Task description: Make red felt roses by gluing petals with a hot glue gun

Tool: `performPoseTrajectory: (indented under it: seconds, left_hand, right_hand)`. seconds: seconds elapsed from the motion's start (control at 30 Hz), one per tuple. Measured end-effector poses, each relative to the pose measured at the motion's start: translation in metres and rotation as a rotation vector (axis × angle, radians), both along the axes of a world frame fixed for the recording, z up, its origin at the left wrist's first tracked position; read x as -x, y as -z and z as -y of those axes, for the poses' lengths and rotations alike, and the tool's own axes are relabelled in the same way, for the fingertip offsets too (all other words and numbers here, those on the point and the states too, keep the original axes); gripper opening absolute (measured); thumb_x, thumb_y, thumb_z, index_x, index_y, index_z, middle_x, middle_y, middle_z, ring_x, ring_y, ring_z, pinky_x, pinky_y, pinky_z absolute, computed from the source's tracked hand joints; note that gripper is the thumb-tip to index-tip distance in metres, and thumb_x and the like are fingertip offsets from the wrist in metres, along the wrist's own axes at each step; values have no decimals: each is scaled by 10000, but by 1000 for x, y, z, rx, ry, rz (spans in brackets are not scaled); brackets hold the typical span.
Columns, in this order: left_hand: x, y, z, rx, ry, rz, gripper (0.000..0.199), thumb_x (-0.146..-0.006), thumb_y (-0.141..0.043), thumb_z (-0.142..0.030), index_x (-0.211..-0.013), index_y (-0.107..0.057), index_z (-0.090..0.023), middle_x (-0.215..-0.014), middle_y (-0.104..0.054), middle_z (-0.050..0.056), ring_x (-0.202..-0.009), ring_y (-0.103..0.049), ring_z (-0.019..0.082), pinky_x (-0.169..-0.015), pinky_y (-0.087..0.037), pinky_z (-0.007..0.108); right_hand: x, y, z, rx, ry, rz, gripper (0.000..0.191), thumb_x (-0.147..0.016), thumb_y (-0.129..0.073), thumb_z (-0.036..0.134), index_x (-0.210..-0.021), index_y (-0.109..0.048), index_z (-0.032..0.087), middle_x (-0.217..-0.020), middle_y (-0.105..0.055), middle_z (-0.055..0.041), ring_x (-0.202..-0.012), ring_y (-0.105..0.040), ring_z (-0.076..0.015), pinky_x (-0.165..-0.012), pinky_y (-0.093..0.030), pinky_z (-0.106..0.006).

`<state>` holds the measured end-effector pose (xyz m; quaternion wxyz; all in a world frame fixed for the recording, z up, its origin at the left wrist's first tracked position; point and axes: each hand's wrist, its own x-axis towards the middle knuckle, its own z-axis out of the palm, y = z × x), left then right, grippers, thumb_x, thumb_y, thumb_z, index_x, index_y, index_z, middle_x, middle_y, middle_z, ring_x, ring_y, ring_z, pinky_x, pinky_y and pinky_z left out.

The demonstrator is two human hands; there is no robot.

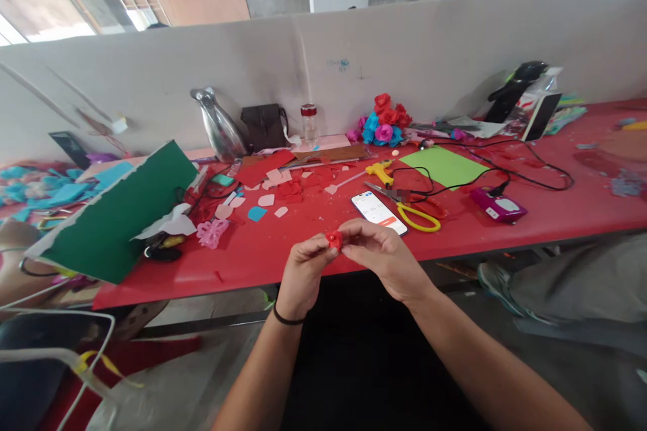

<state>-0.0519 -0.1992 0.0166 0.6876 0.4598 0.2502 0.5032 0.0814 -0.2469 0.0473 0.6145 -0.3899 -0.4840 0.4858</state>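
Note:
A small red paper flower (333,239) is pinched between the fingers of my left hand (306,273), over the front edge of the red table. My right hand (387,256) closes on the flower's right side, thumb and fingertips at its petals. Just beyond my right hand lies a phone (377,210) with a lit timer screen. Yellow-handled scissors (417,215) rest against the phone's right side. A yellow glue gun (380,172) lies behind them. Cut petal pieces in pink, red and blue, such as a blue petal (257,213), are scattered left of the phone.
A green board (121,215) stands propped at the left. Along the wall are a steel jug (218,124), a brown bag (263,126), a red-lidded jar (309,122) and a paper bouquet (385,122). A purple power box (499,205) with black cables sits at the right.

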Motion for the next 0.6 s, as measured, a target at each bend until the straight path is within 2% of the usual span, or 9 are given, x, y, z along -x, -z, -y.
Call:
performPoseTrajectory:
  seconds: [0.17, 0.4, 0.6]
  left_hand:
    - [-1, -1, 3, 16, 21, 3, 127, -550, -845, -251, -634, -752, -233, -689, -684, -8, -702, -582, 112, -730, -460, 256]
    - [-2, -3, 5, 7, 22, -13, 114, -574, -831, -276, -643, -754, -225, -717, -705, 9, -725, -608, 138, -762, -476, 293]
    - [-2, -4, 6, -17, 19, -24, 88, -584, -823, -242, -607, -742, -216, -700, -694, 6, -704, -595, 125, -736, -468, 273]
  right_hand:
    - [2, 3, -1, -107, 35, 78, 123, -726, -681, 168, -832, -671, 230, -878, -595, -9, -818, -572, -142, -770, -475, -302]
    - [2, 5, -1, -139, 37, 61, 97, -741, -702, 203, -829, -675, 232, -866, -594, -8, -806, -574, -137, -753, -483, -293]
    - [2, 7, 0, -178, 28, 35, 75, -776, -668, 212, -846, -684, 234, -905, -593, -21, -832, -581, -139, -773, -492, -305]
